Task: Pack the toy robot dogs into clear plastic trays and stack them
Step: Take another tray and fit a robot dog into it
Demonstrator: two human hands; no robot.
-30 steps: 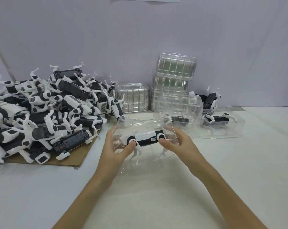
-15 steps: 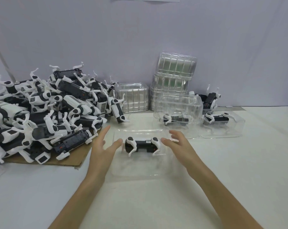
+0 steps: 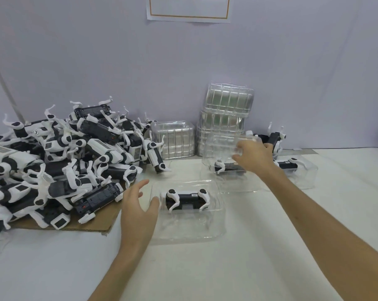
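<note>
A black-and-white toy robot dog (image 3: 187,199) lies on its back in a clear plastic tray (image 3: 183,237) on the white table in front of me. My left hand (image 3: 137,211) hovers open at that tray's left edge, thumb close to the rim. My right hand (image 3: 254,158) reaches back and grips the side of an empty clear tray (image 3: 220,146), which sits over another packed dog (image 3: 225,167). A third dog (image 3: 286,165) lies in a clear tray (image 3: 303,179) further right.
A big heap of loose toy dogs (image 3: 60,161) covers a cardboard sheet (image 3: 92,224) on the left. Stacks of empty clear trays (image 3: 173,140) (image 3: 227,105) stand against the wall. One more dog (image 3: 272,137) stands behind my right hand.
Both hands set the tray with the dog down on the table and let go. My right hand then moved back and right onto the empty tray; my left hand stayed beside the near tray.
</note>
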